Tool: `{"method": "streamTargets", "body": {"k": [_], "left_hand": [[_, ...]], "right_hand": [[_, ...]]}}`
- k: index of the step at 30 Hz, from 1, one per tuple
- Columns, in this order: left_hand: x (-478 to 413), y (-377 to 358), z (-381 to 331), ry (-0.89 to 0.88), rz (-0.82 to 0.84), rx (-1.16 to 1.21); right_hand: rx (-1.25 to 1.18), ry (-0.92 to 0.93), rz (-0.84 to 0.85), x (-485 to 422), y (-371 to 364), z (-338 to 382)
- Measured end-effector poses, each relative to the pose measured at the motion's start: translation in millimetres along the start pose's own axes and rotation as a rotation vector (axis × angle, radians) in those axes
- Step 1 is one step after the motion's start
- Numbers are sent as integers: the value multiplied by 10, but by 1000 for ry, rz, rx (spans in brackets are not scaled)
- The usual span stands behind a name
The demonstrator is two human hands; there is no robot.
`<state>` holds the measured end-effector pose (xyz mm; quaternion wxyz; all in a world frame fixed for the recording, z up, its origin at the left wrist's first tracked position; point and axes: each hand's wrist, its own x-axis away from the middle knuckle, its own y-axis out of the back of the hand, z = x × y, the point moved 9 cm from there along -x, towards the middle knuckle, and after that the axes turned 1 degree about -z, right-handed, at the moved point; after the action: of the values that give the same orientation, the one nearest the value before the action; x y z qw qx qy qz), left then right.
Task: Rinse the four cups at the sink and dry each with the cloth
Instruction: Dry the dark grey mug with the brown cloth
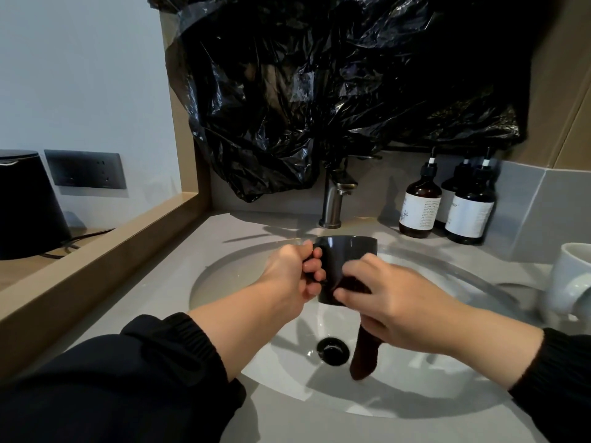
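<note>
Left hand [292,273] grips glossy black cup [347,254]; right hand [396,302] presses brown cloth [364,359].

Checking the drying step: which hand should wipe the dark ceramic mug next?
Right: the right hand holds the brown cloth against the dark ceramic mug, while the left hand grips its handle.

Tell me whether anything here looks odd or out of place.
Yes: crumpled black plastic bags cover the wall above the tap and droop onto it, odd for a washbasin. Nothing looks spilled; the bottles stand upright.
</note>
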<state>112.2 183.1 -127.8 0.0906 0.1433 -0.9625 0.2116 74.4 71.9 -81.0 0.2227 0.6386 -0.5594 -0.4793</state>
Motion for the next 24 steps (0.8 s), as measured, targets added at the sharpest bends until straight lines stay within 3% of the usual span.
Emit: {"method": "streamTargets", "body": {"k": [2, 6, 8, 12, 15, 17, 19, 24], "left_hand": [[1, 17, 3, 6, -11, 8], [3, -22, 51, 49, 17, -4], [-2, -37, 58, 58, 28, -21], [0, -39, 2, 50, 64, -86], [-9, -12, -64, 15, 77, -188], [-15, -4, -101, -24, 84, -287], [-3, -29, -113, -55, 103, -394], [35, -191, -92, -161, 232, -611]], "right_hand": [[22, 18, 2, -26, -35, 10], [-61, -339, -262, 24, 199, -413], [-131, -428, -305, 92, 207, -505], [-510, -787, -326, 236, 155, -773], [-810, -998, -187, 363, -39, -982], [-860, -951, -11, 342, -129, -923], [-763, -854, 118, 298, -165, -838], [-603, -672, 304, 212, -229, -629]]}}
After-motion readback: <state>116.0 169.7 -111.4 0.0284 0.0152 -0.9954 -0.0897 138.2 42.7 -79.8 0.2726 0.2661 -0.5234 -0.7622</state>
